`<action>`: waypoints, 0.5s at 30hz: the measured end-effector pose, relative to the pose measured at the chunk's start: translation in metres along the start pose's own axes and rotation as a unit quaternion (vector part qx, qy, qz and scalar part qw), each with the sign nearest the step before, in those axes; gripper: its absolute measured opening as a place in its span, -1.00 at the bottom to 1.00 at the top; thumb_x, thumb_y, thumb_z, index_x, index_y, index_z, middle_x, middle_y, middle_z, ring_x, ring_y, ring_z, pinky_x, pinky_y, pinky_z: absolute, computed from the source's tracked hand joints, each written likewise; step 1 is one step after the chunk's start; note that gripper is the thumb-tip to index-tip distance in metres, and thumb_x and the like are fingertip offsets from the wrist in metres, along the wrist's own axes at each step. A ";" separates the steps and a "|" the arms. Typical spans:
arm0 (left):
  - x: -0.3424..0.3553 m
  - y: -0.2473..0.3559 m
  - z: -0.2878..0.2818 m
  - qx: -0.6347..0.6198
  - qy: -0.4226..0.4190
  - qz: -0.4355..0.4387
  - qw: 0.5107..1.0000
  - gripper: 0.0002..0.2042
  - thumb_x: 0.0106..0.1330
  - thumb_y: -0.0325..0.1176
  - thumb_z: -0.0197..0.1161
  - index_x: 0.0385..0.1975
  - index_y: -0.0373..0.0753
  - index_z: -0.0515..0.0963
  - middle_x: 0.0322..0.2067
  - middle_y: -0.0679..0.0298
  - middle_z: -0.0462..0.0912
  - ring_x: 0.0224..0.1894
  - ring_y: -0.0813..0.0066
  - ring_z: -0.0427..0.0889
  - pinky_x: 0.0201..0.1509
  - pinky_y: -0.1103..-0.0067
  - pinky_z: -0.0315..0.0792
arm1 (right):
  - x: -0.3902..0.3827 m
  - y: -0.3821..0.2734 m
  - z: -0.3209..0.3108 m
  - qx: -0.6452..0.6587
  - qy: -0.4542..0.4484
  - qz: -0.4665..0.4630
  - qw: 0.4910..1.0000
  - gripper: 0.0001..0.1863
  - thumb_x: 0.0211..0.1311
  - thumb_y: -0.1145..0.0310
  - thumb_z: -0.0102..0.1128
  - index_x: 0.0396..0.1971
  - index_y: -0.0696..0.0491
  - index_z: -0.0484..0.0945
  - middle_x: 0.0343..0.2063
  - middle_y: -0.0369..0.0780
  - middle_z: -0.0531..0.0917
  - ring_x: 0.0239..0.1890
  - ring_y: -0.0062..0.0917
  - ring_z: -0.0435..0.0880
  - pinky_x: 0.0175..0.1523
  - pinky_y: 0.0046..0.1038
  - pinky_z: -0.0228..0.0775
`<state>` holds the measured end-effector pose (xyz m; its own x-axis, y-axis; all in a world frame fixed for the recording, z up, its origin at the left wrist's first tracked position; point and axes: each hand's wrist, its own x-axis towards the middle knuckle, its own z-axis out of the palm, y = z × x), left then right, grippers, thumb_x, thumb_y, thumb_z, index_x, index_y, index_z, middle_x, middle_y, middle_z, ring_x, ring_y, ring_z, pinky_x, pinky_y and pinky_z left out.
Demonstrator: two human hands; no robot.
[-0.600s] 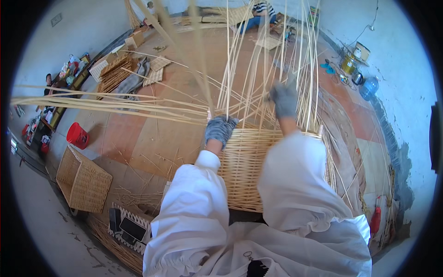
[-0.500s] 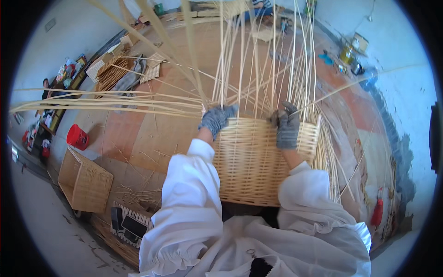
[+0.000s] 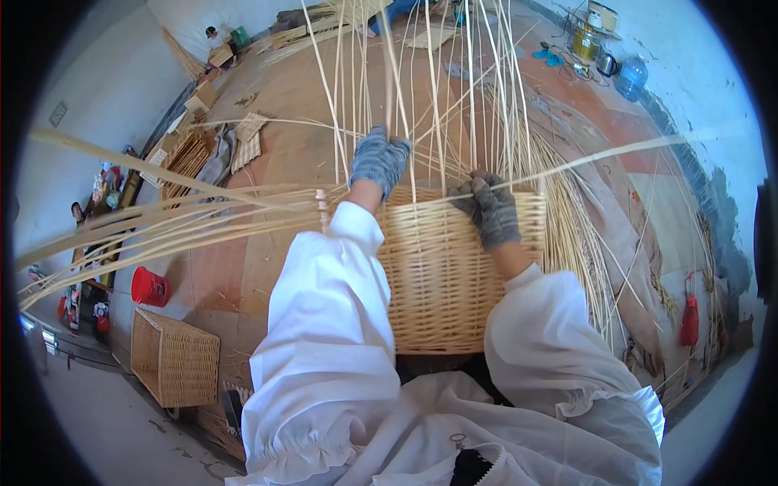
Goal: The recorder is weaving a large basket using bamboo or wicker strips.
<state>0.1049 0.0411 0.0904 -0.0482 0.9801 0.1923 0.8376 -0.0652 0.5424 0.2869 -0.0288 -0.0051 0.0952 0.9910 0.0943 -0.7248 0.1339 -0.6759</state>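
Both hands (image 3: pixel 438 190) shifted along the wicker basket (image 3: pixel 442 275) rim — gripping canes (image 3: pixel 429 97).

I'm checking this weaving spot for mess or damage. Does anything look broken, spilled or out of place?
Nothing looks damaged. The half-woven basket has an even wall, with the left hand and right hand at its rim among loose upright stakes. Cut wicker strands lie scattered on the floor to the right.

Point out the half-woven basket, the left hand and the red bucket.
Basket (image 3: pixel 442 279), head view, on its woven side wall.
Left hand (image 3: pixel 378 160), head view, on the back of the grey glove.
Red bucket (image 3: pixel 149 287), head view, on its side.
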 end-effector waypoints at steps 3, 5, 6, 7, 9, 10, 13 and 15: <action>-0.040 -0.021 0.011 -0.044 0.144 0.168 0.974 -0.41 0.13 -0.07 0.17 0.10 -0.32 0.27 0.03 -0.04 0.40 0.07 0.06 0.40 0.16 0.44 0.28 | -0.008 -0.003 -0.012 0.011 0.035 0.008 0.999 -0.76 0.18 0.52 0.06 -0.15 0.16 0.32 -0.44 -0.14 0.54 -0.32 -0.30 0.62 -0.17 -0.32 0.59; -0.080 -0.010 0.020 -0.145 0.096 0.188 0.967 -0.30 0.07 0.15 0.13 0.14 -0.19 0.26 0.07 0.00 0.37 0.17 0.19 0.31 0.27 0.31 0.10 | 0.000 -0.009 -0.028 0.029 0.019 -0.018 0.999 -0.77 0.18 0.54 0.04 -0.16 0.17 0.32 -0.41 -0.12 0.53 -0.29 -0.29 0.61 -0.19 -0.33 0.60; -0.097 -0.018 0.028 0.030 0.037 0.223 0.974 -0.31 0.04 0.17 0.16 0.11 -0.17 0.31 -0.08 0.03 0.44 0.03 0.22 0.39 0.24 0.23 0.07 | 0.007 -0.021 -0.013 -0.060 -0.006 0.060 0.996 -0.78 0.17 0.55 0.03 -0.17 0.17 0.33 -0.38 -0.09 0.53 -0.26 -0.28 0.60 -0.19 -0.32 0.60; -0.106 -0.021 0.038 0.200 -0.028 0.246 0.948 -0.32 0.01 0.18 0.19 0.08 -0.15 0.37 -0.23 0.06 0.50 -0.10 0.25 0.48 0.21 0.16 0.05 | 0.015 -0.034 -0.001 -0.152 -0.030 0.137 0.978 -0.79 0.16 0.55 0.03 -0.19 0.17 0.34 -0.35 -0.06 0.53 -0.23 -0.28 0.59 -0.18 -0.31 0.59; -0.106 0.000 0.060 0.183 -0.030 0.190 0.964 -0.31 -0.03 0.22 0.18 0.07 -0.10 0.38 -0.31 0.10 0.49 -0.15 0.29 0.47 0.19 0.14 0.02 | 0.075 -0.038 0.013 -0.507 -0.187 -0.095 0.836 -0.72 0.08 0.50 0.10 -0.18 0.17 0.34 -0.28 -0.05 0.50 -0.20 -0.30 0.58 -0.20 -0.37 0.57; -0.107 0.007 0.068 0.169 -0.030 0.138 0.975 -0.30 -0.07 0.26 0.18 0.06 -0.05 0.40 -0.38 0.13 0.47 -0.19 0.34 0.45 0.17 0.12 -0.02 | 0.100 -0.032 0.013 -0.696 -0.247 -0.308 0.600 -0.68 0.07 0.43 0.15 -0.17 0.18 0.34 -0.24 -0.10 0.48 -0.25 -0.34 0.59 -0.20 -0.35 0.56; -0.098 -0.003 0.078 0.207 0.037 0.130 0.969 -0.30 -0.08 0.27 0.18 0.05 -0.02 0.41 -0.40 0.14 0.47 -0.22 0.29 0.44 0.13 0.15 0.02 | 0.090 -0.022 0.006 -0.546 -0.156 -0.234 0.789 -0.65 0.11 0.39 0.11 -0.11 0.16 0.32 -0.34 -0.14 0.51 -0.32 -0.38 0.57 -0.16 -0.39 0.50; -0.102 -0.011 0.077 0.162 0.046 0.129 0.977 -0.38 -0.04 0.24 0.17 -0.03 -0.02 0.48 -0.38 0.14 0.47 -0.21 0.25 0.43 0.19 0.15 -0.03 | 0.075 -0.028 0.002 -0.364 -0.050 -0.159 0.916 -0.61 0.15 0.35 0.06 -0.04 0.15 0.30 -0.43 -0.17 0.54 -0.40 -0.41 0.55 -0.12 -0.43 0.45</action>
<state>0.1429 -0.0440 0.0018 0.1512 0.9166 0.3702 0.9558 -0.2311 0.1819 0.3133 0.0419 0.0220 0.1329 0.9012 0.4125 -0.0201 0.4186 -0.9080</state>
